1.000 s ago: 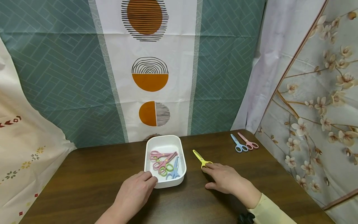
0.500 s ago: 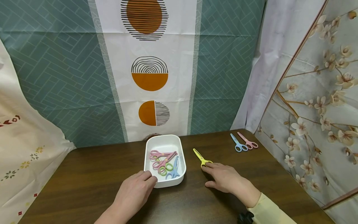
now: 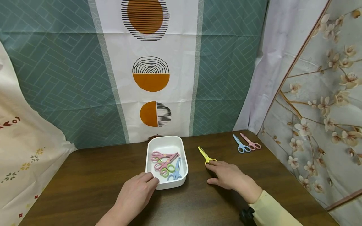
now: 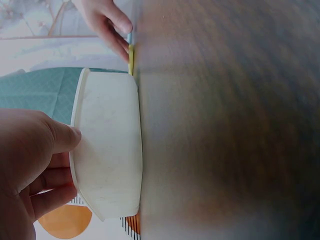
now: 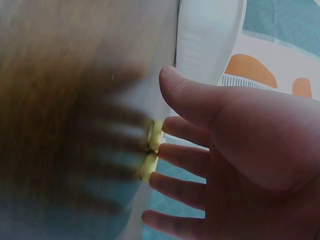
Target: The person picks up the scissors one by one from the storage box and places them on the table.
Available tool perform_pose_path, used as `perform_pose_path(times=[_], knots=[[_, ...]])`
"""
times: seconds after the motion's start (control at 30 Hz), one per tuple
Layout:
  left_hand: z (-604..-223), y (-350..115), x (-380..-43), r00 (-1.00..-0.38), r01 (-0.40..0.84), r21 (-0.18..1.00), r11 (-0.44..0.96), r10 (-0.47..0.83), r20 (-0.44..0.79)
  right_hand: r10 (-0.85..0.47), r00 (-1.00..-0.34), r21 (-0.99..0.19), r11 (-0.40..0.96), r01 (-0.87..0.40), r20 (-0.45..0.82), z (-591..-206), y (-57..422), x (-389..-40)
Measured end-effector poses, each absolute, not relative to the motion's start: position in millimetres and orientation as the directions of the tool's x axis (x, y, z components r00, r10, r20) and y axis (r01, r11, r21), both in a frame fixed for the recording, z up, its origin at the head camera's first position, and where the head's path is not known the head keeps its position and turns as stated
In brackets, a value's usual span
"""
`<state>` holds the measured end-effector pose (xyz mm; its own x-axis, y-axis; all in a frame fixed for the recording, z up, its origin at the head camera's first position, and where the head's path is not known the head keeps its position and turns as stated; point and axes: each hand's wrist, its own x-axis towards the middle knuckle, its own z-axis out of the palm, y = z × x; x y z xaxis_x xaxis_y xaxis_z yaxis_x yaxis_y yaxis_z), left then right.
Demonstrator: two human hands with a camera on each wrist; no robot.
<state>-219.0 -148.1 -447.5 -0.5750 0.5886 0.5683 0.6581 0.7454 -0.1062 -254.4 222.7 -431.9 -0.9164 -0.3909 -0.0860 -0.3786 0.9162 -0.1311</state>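
My left hand (image 3: 139, 189) pinches the near left rim of a white plastic box (image 3: 165, 145); in the left wrist view its thumb lies on the outer wall of the box (image 4: 107, 145), other fingers behind the rim. Inside lie two pink scissors (image 3: 171, 158), green-handled scissors (image 3: 171, 168) and blue scissors (image 3: 177, 171). To the right of the box, yellow scissors (image 3: 203, 153) lie on the table, blades pointing away. The fingertips of my right hand (image 3: 230, 176) touch their handles. Seen from the right wrist, those fingers are straight over the yellow handle loops (image 5: 149, 167), thumb held apart.
Blue scissors (image 3: 236, 139) and pink scissors (image 3: 245, 137) lie side by side at the table's far right corner. The dark wooden table (image 3: 99, 175) backs onto a patterned cloth (image 3: 161, 113). A floral cloth (image 3: 316, 141) hangs along the right edge.
My right hand has moved slightly forward, and the yellow scissors have slid a little away and to the right with it. My left hand and the box stay put.
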Motion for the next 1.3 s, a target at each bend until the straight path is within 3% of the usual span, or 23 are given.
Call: perform_pose_path(times=[0.67, 1.3], knots=[[-449.2, -148.6, -219.7, -0.547, 0.665, -0.12, 0.737, 0.59, 0.595, -0.275, -0.952, -0.088, 0.96, -0.264, -0.138, -429.8, 252.3, -281.3], [-446.3, -148.4, -218.1, -0.606, 0.656, -0.096, 0.749, 0.598, 0.525, -0.212, -0.968, -0.049, 0.977, -0.207, -0.136, -430.8, 279.0, -301.9]])
